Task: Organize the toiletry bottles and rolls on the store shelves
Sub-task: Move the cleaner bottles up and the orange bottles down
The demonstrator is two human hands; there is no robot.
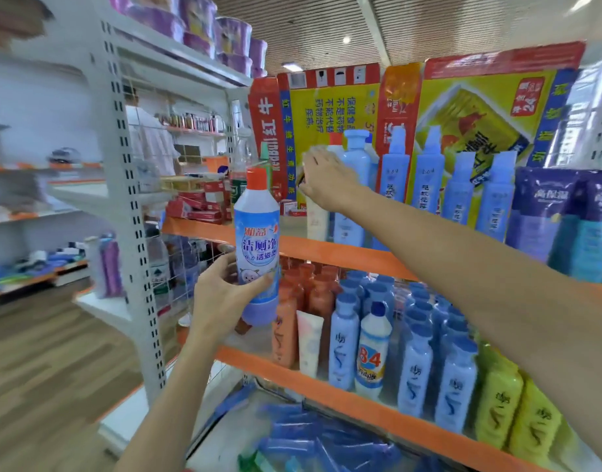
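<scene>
While my left hand (224, 294) grips the slick, full-looking toilet cleaner bottle (257, 247) low on its body, my right hand (327, 180), fingers around a pale tube (316, 219) mid-frame; grip unclear.

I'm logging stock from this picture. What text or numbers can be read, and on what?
"洁厕净": label of the orange-capped bottle held by the left hand.
"84": white bottle on the middle shelf.
"24": red patch on the yellow carton, which stands upside down.
Blue shampoo bottles, purple pouches: print too blurred to read.
</scene>
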